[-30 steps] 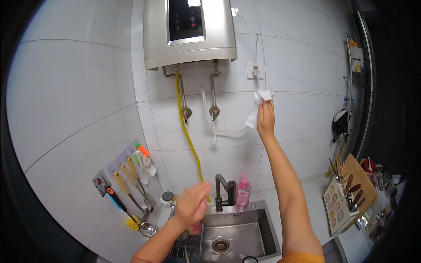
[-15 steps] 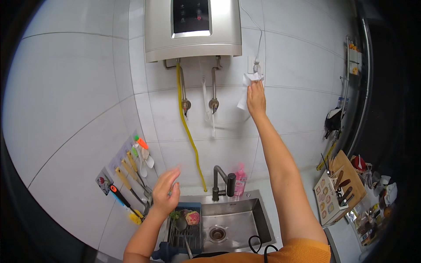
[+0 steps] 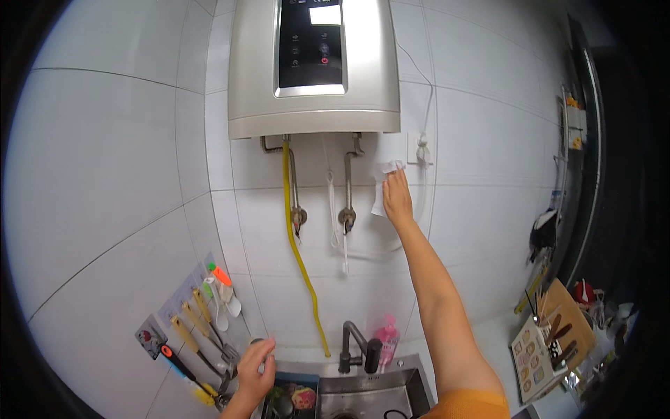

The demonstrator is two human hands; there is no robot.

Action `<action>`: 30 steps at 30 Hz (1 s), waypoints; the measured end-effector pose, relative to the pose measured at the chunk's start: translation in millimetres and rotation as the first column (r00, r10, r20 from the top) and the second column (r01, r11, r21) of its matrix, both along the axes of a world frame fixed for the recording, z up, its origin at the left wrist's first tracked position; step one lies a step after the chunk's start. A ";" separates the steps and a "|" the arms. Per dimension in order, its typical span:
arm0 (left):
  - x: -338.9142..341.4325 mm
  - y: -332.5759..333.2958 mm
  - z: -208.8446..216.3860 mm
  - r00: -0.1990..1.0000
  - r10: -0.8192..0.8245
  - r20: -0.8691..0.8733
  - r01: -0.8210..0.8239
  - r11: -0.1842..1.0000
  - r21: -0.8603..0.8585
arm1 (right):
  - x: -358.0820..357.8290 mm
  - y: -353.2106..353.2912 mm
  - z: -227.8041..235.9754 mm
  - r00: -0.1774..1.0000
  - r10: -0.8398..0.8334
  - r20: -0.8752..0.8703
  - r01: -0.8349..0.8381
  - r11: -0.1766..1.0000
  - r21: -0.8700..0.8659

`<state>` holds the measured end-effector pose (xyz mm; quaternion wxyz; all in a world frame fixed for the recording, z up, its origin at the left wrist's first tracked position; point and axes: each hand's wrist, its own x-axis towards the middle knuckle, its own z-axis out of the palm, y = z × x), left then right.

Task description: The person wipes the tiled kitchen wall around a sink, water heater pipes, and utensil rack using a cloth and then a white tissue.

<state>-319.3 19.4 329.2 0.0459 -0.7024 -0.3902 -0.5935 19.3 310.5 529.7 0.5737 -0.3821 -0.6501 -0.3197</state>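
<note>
My right hand (image 3: 398, 199) is stretched up to the white tiled wall (image 3: 481, 146), its fingers closed on a thin white paper towel (image 3: 379, 199). The towel lies against the tiles just below and left of the socket with a white plug (image 3: 422, 149). Above it, to the left, hangs the silver water heater (image 3: 314, 115). My left hand (image 3: 256, 370) is raised at the lower left, over the sink's left side. Its fingers are loosely bent with the thumb apart, and I see nothing in them. Kitchen utensils (image 3: 202, 318) hang on the wall beside it.
A yellow hose (image 3: 300, 258) and metal pipes run down from the heater. Below are a dark faucet (image 3: 356, 349), a pink bottle (image 3: 388, 341), and a steel sink (image 3: 412, 391) with a drain basket (image 3: 307, 380). A knife holder (image 3: 534, 359) stands on the counter at right.
My right hand has moved the towel left and away from the plug along the wall. My left hand sits lower in view. The view has tilted up, showing more of the heater.
</note>
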 end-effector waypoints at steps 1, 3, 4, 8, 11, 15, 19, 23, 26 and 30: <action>-0.3 0.6 -4.4 1.000 0.013 0.007 -0.012 1.000 -0.017 | 0.1 9.1 7.3 0.999 0.010 -0.040 -0.009 1.000 0.023; -0.3 -0.3 -8.8 0.999 0.043 0.014 -0.043 0.998 -0.042 | 8.2 29.2 14.5 0.991 0.019 -0.131 -0.011 0.998 0.060; -1.3 -3.4 -8.6 0.997 0.072 0.016 -0.071 0.996 -0.045 | 6.4 39.1 19.0 0.989 -0.026 -0.143 0.042 0.993 0.114; -3.0 8.8 -34.8 0.996 0.080 0.050 -0.067 0.970 -0.232 | 2.5 57.9 21.1 0.950 -0.281 -0.137 0.298 0.945 0.131; 6.3 26.7 -52.7 0.995 0.080 0.064 -0.059 0.956 -0.288 | -5.8 65.2 14.4 0.947 -0.309 -0.088 0.319 0.935 0.152; 25.5 55.3 -53.7 0.994 0.040 0.103 -0.015 0.974 -0.227 | -22.8 57.2 -18.6 0.937 -0.207 0.281 0.197 0.978 0.066; 47.2 102.3 -26.7 0.999 0.001 0.053 0.006 0.992 -0.123 | 2.9 60.1 -53.4 0.907 -0.169 0.386 0.161 0.986 0.052; 55.5 122.9 6.7 0.997 0.017 0.072 -0.018 1.000 0.010 | 9.0 62.2 -21.0 0.948 -0.295 0.120 0.295 0.955 0.020; 62.7 118.6 16.4 0.998 0.006 0.062 -0.011 0.997 0.074 | -0.7 70.2 25.4 0.936 -0.350 -0.039 0.352 0.923 0.159; 63.8 112.4 17.4 0.999 -0.027 0.041 0.024 0.997 0.074 | -36.4 62.3 46.3 0.946 -0.323 0.012 0.318 0.938 0.135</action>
